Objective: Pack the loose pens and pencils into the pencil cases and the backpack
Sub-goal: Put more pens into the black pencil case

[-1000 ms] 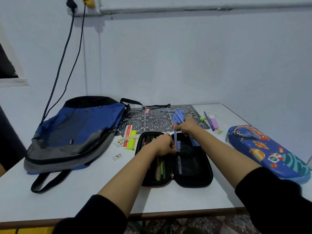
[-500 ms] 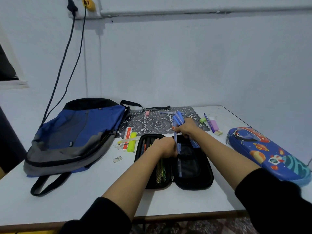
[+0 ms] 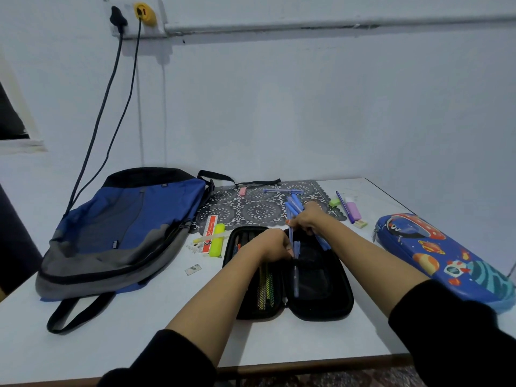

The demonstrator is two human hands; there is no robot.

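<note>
While the right hand (image 3: 308, 219) grips fanned pens (image 3: 293, 205) and the left hand (image 3: 275, 245) pinches one, a slack hold could scatter them.

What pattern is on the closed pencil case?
The closed pencil case is blue with cartoon planets and rockets; head view.

Nothing can be read for certain. The backpack (image 3: 125, 219) has a small dark tag with white letters near its middle and another toward its 1 o'clock edge, both too small to make out. At its 3 o'clock on the desk (image 3: 139, 344), the ruler (image 3: 209, 234) has a red band with blurred white characters.
</note>
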